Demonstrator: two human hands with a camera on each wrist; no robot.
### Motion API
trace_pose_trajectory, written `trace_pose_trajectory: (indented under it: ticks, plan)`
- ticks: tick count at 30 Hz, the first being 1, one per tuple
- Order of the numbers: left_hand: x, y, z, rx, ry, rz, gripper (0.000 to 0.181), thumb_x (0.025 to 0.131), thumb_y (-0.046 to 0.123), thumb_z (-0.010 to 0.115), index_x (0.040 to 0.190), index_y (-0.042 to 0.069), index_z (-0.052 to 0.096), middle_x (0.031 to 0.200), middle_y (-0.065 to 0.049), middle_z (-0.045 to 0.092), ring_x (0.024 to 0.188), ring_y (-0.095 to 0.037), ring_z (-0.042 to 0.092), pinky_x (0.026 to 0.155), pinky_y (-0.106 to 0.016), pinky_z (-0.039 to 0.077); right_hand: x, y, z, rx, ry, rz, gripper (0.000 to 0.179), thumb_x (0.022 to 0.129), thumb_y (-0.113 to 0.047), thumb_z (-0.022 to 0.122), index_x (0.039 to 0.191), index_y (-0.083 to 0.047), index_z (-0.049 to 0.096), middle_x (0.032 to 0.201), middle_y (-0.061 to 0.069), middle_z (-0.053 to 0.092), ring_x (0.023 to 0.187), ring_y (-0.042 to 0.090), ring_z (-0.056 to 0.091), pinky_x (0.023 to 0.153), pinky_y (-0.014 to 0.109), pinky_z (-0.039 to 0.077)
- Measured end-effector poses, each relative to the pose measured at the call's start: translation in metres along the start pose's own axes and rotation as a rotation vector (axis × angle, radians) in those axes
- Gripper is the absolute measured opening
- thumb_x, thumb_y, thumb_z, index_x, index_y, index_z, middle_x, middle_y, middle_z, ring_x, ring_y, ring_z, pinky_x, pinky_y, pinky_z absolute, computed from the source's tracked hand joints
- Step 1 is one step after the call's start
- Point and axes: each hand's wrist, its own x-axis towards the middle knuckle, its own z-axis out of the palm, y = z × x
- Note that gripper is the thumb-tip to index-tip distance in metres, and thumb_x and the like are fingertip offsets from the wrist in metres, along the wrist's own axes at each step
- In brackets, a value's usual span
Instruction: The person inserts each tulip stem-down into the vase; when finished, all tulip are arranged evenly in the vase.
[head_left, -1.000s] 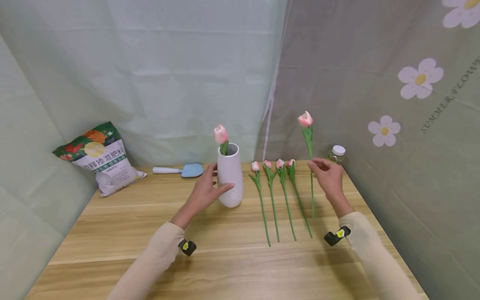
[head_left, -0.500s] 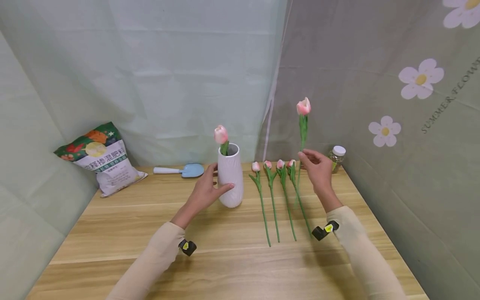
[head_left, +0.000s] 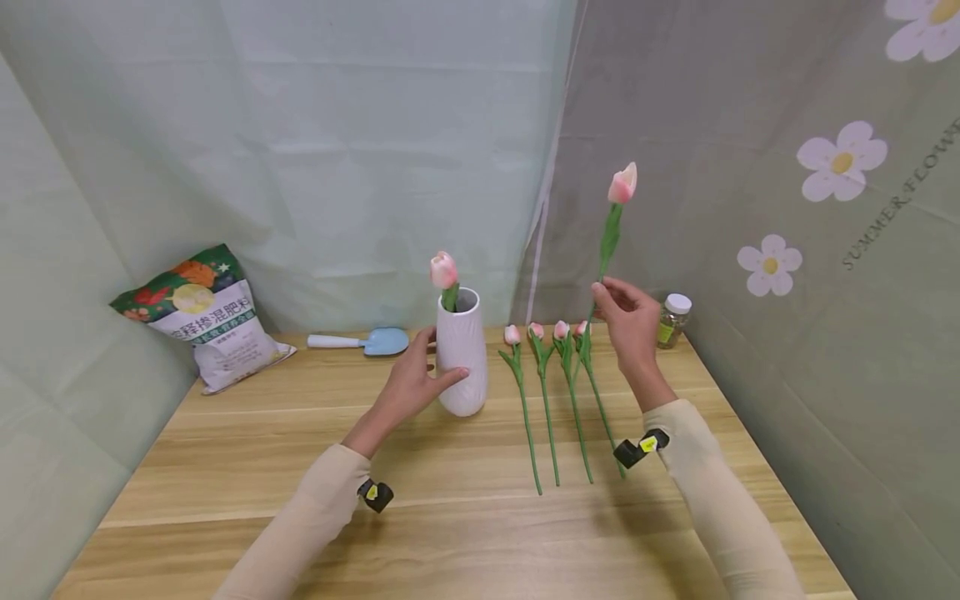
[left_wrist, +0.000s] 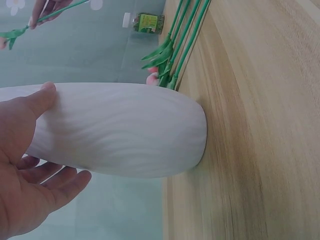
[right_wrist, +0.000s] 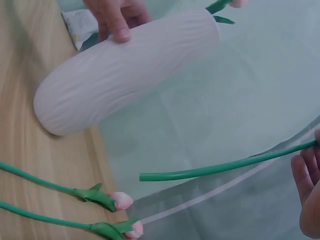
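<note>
My left hand (head_left: 408,379) grips a white ribbed vase (head_left: 463,342) that stands upright on the table, thumb across its front and fingers round the far side. One pink tulip (head_left: 444,271) leans out of the vase's mouth. Raised to the right, my right hand (head_left: 633,325) pinches the green stem of another pink tulip (head_left: 622,183), bloom up. In the right wrist view the stem's cut end (right_wrist: 150,177) hangs free, apart from the vase. Between the hands, several more tulips (head_left: 512,335) lie side by side on the table, blooms toward the back.
A fertilizer bag (head_left: 225,325) leans at the back left. Beside it lies a blue trowel (head_left: 386,342) with a white handle. A small jar with a white lid (head_left: 678,303) stands at the back right corner, close to my right hand. Fabric walls (head_left: 360,167) enclose the wooden table.
My right hand has lifted its tulip higher and moved it a little left; the bloom now tilts rightward and the stem slants. My left hand and the vase have stayed put.
</note>
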Motion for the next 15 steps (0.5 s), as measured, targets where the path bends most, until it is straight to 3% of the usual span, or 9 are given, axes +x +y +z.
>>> trace_pose_trajectory:
  ticks: [15]
  plan:
    - [0.000,-0.002,0.001,-0.008,0.001,0.004,0.084,0.089,0.040,0.080,0.151,0.002,0.037,0.145,-0.018,0.051,0.131,-0.037,0.053,0.096,-0.054,0.057,0.011,-0.031,0.020,0.118,0.019,-0.172,0.037,0.092,-0.016,0.078,0.112,0.015,0.070,0.088,-0.002,0.075,0.075,0.010,0.071,0.068,0.026,0.063]
